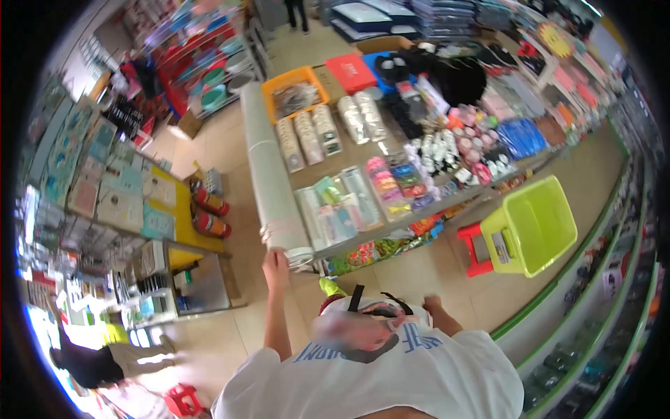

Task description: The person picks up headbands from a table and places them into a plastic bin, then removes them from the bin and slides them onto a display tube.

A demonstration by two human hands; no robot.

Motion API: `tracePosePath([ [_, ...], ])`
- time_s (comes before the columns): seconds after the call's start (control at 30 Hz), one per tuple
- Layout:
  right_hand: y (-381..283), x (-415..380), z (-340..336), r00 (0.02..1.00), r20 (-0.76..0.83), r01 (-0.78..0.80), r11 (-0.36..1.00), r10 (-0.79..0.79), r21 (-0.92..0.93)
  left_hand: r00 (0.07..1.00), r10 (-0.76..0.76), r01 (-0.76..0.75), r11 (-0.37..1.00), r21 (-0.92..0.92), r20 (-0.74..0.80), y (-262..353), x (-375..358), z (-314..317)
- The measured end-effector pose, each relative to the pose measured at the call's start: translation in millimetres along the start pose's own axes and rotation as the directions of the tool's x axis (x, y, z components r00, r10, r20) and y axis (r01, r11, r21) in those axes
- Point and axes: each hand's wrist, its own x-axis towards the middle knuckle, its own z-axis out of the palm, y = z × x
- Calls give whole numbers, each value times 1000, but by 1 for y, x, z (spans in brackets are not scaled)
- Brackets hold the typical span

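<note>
My left hand [276, 265] is closed at the near left corner of the display table [328, 162], by the end of a long pale wrapped roll [262, 167] along the table's left edge. Its fingers are pressed together; what they grip is too small to make out. Pink and white ties [276, 229] circle the roll just beyond it. Low beside the white shirt [377, 384], my right hand [433, 304] hangs away from the table, its fingers too unclear to read. Packaged goods [342, 209] lie nearest the table's front edge.
A lime-green bin [534, 227] stands with a red stool [474, 250] at the right. Shelves [593, 335] line the right side. On the left are fire extinguishers [209, 225], a yellow counter [183, 209] and a person [91, 359]. Another person's legs [298, 15] show at the top.
</note>
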Motion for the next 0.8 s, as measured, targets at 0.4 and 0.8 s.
tracePosePath([
  [0.4,89,-239,78,541,500,41,-616,676,787,397,-510,42,841,540,763,-159,-120,271],
  [0.8,-32,-225,97,465,657,-287,-601,594,746,-98,-433,-795,575,191,896,14,-131,632],
])
